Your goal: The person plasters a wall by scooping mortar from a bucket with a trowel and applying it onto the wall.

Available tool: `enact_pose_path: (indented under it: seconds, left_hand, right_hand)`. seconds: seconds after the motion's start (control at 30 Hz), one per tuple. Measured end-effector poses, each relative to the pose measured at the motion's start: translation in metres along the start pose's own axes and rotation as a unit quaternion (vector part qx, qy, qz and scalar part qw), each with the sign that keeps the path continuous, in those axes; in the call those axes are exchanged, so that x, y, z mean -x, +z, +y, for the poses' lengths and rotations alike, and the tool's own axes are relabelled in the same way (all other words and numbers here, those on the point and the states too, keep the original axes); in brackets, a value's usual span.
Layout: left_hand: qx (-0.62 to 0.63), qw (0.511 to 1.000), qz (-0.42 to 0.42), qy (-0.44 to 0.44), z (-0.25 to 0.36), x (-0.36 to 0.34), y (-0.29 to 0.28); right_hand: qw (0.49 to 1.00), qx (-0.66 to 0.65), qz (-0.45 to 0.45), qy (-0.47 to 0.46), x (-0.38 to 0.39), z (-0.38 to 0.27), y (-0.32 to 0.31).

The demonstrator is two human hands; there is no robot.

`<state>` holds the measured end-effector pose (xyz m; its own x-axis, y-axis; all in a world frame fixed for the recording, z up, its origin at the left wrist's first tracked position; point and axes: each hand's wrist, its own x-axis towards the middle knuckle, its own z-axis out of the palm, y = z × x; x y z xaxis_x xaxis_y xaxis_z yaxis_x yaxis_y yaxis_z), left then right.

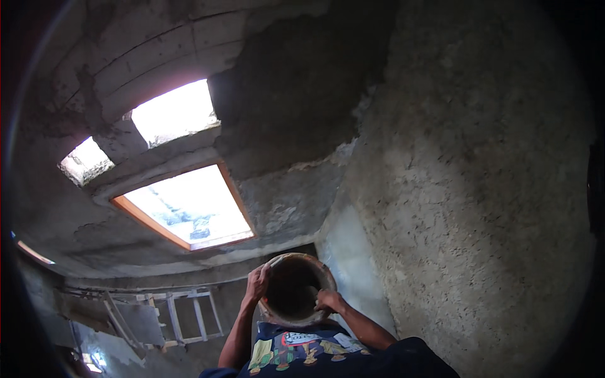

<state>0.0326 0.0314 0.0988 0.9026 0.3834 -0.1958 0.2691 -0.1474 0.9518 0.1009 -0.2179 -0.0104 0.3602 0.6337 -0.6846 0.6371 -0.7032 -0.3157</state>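
Observation:
A round bucket (274, 310) with a worn, pale-crusted rim is held up in front of my chest, its dark mouth showing. My left hand (257, 283) is closed on the left side of that rim, the fingers lying along the edge. On the opposite side, my right hand (328, 301) reaches over the rim into the opening with its fingers curled. Something dim and greyish shows by those fingers, too dark to name. Shadow hides what lies deeper in the bucket.
A rough plastered wall (466, 189) rises on the right. Ahead, a darker patch of wall (296, 88) meets it at a corner. An orange-framed window (233, 186) and two bright openings lie to the left. Wooden frames (173, 318) and boards stand at lower left.

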Motion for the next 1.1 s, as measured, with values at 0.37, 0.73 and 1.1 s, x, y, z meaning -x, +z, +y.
enact_pose_path:
  seconds: [0.37,0.73,1.1]
  left_hand:
    - [0.020,0.999,-0.027,-0.023,0.015,0.019,0.008]
    - [-0.053,0.998,0.043,0.011,-0.004,0.002,0.008]
    - [-0.126,0.976,0.179,0.020,-0.055,-0.020,0.005]
  right_hand:
    - [0.995,-0.048,0.014,-0.083,-0.026,0.019,0.021]
    - [0.995,-0.089,-0.009,-0.051,-0.021,0.019,0.011]
    - [0.857,-0.344,0.059,-0.378,-0.044,0.072,0.071]
